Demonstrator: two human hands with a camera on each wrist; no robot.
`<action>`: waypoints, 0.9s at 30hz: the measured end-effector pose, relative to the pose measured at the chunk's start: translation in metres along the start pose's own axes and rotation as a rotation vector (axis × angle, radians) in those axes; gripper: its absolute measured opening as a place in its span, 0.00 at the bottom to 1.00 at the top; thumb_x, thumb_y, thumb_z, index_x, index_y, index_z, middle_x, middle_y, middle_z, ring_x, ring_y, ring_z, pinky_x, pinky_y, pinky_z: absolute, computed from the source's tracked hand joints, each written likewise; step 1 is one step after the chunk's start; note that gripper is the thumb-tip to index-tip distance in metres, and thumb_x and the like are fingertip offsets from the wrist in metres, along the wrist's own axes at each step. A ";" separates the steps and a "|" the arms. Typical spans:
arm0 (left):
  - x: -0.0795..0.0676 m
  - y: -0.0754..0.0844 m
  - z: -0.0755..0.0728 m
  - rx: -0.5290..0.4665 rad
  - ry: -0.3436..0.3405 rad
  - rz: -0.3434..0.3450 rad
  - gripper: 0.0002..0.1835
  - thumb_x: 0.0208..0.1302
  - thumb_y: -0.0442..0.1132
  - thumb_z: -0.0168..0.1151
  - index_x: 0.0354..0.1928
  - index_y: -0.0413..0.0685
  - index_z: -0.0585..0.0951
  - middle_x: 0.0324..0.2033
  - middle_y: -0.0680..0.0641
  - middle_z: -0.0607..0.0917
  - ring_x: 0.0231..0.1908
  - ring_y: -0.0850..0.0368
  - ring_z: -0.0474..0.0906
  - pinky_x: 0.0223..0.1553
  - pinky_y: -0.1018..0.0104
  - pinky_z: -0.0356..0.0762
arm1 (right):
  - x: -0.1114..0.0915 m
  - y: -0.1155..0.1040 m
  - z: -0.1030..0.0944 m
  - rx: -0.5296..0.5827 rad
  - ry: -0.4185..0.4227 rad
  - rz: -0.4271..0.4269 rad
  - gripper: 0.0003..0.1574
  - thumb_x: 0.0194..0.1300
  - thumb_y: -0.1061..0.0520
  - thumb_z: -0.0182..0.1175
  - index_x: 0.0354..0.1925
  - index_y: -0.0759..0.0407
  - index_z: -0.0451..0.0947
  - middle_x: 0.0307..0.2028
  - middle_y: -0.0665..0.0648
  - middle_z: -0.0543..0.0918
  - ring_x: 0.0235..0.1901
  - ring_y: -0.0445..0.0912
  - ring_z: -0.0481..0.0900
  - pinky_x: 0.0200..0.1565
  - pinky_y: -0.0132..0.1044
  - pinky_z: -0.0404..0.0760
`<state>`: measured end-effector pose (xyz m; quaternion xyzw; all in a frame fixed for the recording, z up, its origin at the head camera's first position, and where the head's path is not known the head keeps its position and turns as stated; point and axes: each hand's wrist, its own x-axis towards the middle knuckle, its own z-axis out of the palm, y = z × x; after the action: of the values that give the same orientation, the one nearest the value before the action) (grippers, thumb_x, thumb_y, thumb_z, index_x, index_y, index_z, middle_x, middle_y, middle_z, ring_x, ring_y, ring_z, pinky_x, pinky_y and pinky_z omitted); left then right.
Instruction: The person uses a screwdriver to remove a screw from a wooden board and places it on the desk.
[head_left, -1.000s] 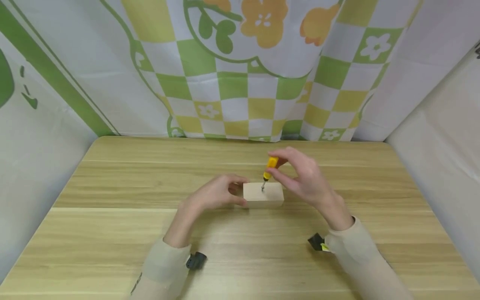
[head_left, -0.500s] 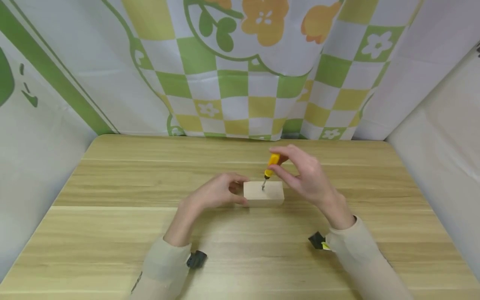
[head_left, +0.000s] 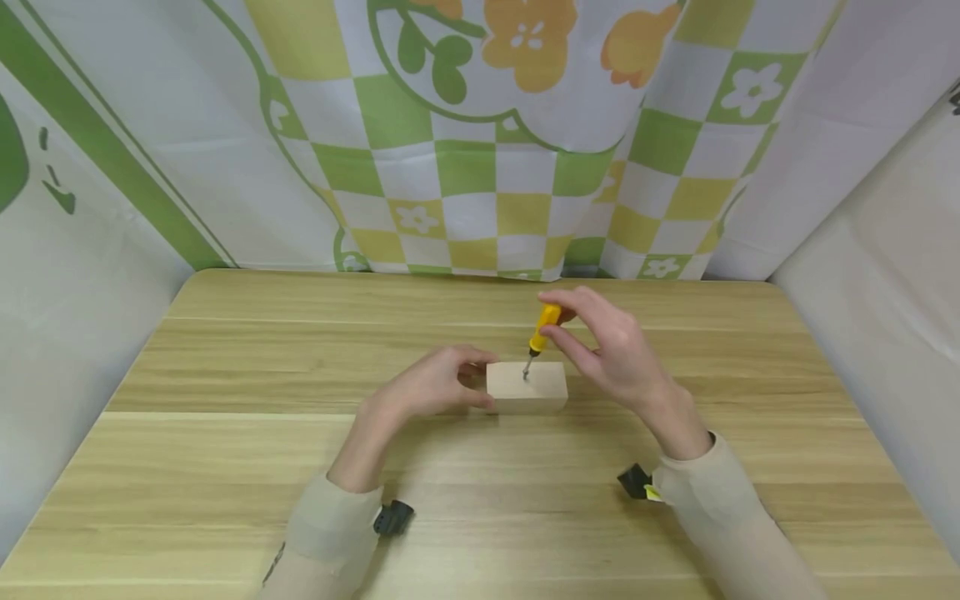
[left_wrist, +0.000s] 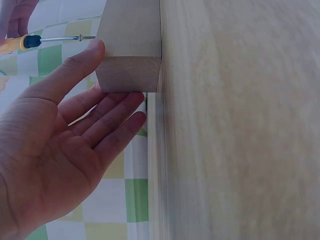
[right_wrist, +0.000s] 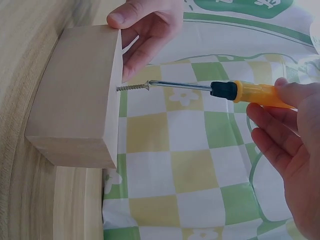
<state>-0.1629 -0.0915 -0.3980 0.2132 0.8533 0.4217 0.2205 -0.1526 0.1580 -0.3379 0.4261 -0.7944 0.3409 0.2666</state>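
A pale rectangular wooden block [head_left: 527, 388] lies on the table. My left hand [head_left: 431, 385] grips its left end, thumb on the near side in the head view and fingers on the far side. A screw [right_wrist: 131, 87] stands in the block's top face, much of its threaded shank exposed. My right hand [head_left: 611, 350] pinches the yellow handle of a screwdriver [right_wrist: 262, 93] between thumb and fingers. The screwdriver's tip meets the screw head in the right wrist view, and the tool leans slightly right in the head view. The left wrist view shows the left thumb close beside the screw.
The wood-grain table [head_left: 225, 467] extends around the block. A green, yellow and white patterned curtain [head_left: 465, 175] hangs behind its far edge, with pale fabric walls at both sides. Small black devices [head_left: 393, 518] are strapped at both wrists.
My right hand and the screwdriver handle have shifted slightly upward and away in the head view. The tip stays at the screw, and the left hand and block hold still.
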 end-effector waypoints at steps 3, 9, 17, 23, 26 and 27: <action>0.000 0.000 0.000 0.002 0.002 -0.004 0.37 0.54 0.44 0.76 0.67 0.46 0.75 0.58 0.47 0.83 0.57 0.52 0.81 0.63 0.54 0.75 | 0.000 -0.001 0.000 0.003 -0.009 0.013 0.28 0.54 0.71 0.70 0.55 0.68 0.76 0.40 0.59 0.83 0.37 0.47 0.82 0.42 0.30 0.82; 0.000 0.000 0.000 -0.011 0.003 -0.006 0.37 0.54 0.45 0.76 0.66 0.46 0.75 0.58 0.48 0.83 0.57 0.53 0.81 0.64 0.54 0.75 | 0.000 -0.003 0.000 0.002 -0.013 0.019 0.27 0.55 0.70 0.70 0.54 0.69 0.76 0.40 0.59 0.83 0.37 0.48 0.83 0.43 0.29 0.82; 0.000 -0.002 0.001 0.006 0.005 -0.013 0.37 0.54 0.46 0.76 0.66 0.48 0.75 0.59 0.48 0.82 0.58 0.52 0.80 0.64 0.54 0.75 | 0.001 -0.006 0.004 0.007 -0.014 0.005 0.28 0.54 0.70 0.71 0.54 0.67 0.78 0.38 0.57 0.84 0.38 0.47 0.84 0.42 0.34 0.84; -0.001 -0.001 0.001 0.011 0.013 -0.023 0.37 0.54 0.47 0.76 0.66 0.48 0.75 0.60 0.48 0.81 0.58 0.52 0.80 0.63 0.54 0.76 | 0.004 -0.008 0.008 0.040 0.025 0.043 0.23 0.57 0.69 0.68 0.53 0.67 0.79 0.38 0.58 0.84 0.37 0.47 0.83 0.44 0.30 0.83; -0.001 0.000 0.000 0.003 0.009 -0.020 0.37 0.54 0.46 0.76 0.66 0.48 0.75 0.60 0.49 0.81 0.58 0.52 0.80 0.63 0.54 0.76 | 0.006 -0.008 0.008 0.043 0.042 0.056 0.23 0.56 0.68 0.70 0.52 0.67 0.79 0.38 0.58 0.84 0.36 0.46 0.83 0.42 0.33 0.85; -0.001 -0.001 0.001 0.004 0.010 -0.019 0.37 0.55 0.46 0.76 0.66 0.48 0.75 0.60 0.49 0.81 0.58 0.52 0.80 0.63 0.54 0.76 | 0.007 -0.009 0.008 0.048 0.049 0.056 0.23 0.56 0.68 0.70 0.52 0.67 0.80 0.37 0.58 0.85 0.35 0.46 0.83 0.41 0.34 0.85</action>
<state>-0.1622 -0.0919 -0.3987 0.2035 0.8572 0.4189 0.2198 -0.1497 0.1450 -0.3354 0.4014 -0.7910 0.3774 0.2659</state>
